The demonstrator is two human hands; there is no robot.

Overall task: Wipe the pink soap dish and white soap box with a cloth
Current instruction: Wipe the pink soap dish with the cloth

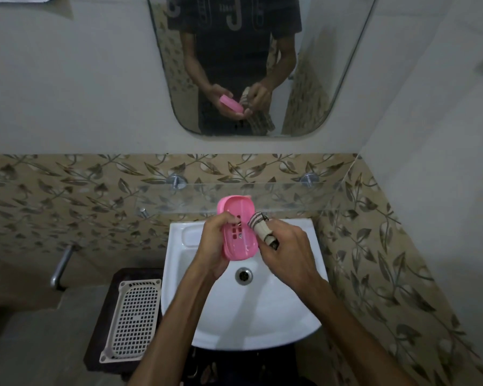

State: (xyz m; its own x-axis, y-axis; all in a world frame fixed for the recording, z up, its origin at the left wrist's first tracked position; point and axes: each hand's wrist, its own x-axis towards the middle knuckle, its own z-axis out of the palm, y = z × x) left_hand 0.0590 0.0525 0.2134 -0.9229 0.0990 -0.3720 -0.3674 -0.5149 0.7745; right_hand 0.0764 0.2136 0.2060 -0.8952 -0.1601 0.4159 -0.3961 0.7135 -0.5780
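Observation:
My left hand (pixel 214 246) grips the pink soap dish (pixel 239 218) from its left side and holds it tilted above the white sink (pixel 251 316), its slotted inside facing me. My right hand (pixel 287 252) holds a striped beige cloth (pixel 262 229) bunched round its fingers, and the cloth's tip touches the dish's right edge. A white slotted tray (pixel 133 321), which may be the soap box, lies on a dark stand to the left of the sink.
A glass shelf (pixel 287 200) on two metal pegs runs along the leaf-patterned tiles just behind the dish. Above it hangs a mirror (pixel 318 65) reflecting my hands. A metal pipe (pixel 62 266) juts from the wall at the left. The sink drain (pixel 243 275) lies below my hands.

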